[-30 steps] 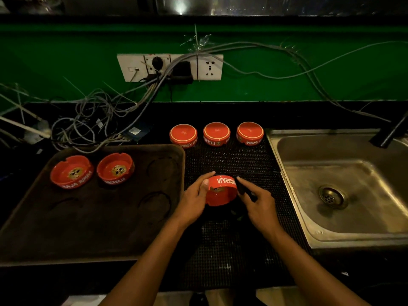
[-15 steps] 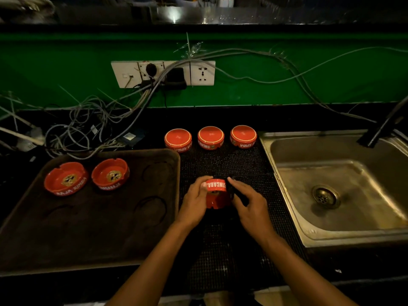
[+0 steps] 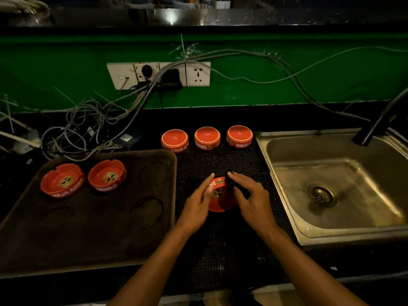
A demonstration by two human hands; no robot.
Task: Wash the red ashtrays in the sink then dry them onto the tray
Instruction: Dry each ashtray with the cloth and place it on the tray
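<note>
A red ashtray [image 3: 220, 195] is held tilted between my left hand [image 3: 198, 204] and my right hand [image 3: 251, 202] over the black mat [image 3: 223, 164]; my right hand also has something dark against it. Three red ashtrays [image 3: 174, 140] [image 3: 207, 137] [image 3: 239, 135] lie upside down in a row at the back of the mat. Two more ashtrays [image 3: 63, 180] [image 3: 107, 176] sit upright at the far left of the brown tray [image 3: 88, 228]. The steel sink [image 3: 331, 184] lies to the right.
A dark tap [image 3: 375, 127] leans over the sink's far right corner. A tangle of grey cables [image 3: 72, 131] lies behind the tray below a wall socket strip [image 3: 159, 75] on the green wall. The counter's front edge runs just below the mat.
Both hands have turned the ashtray on the mat, so its open side now faces more toward me. The other ashtrays have not moved.
</note>
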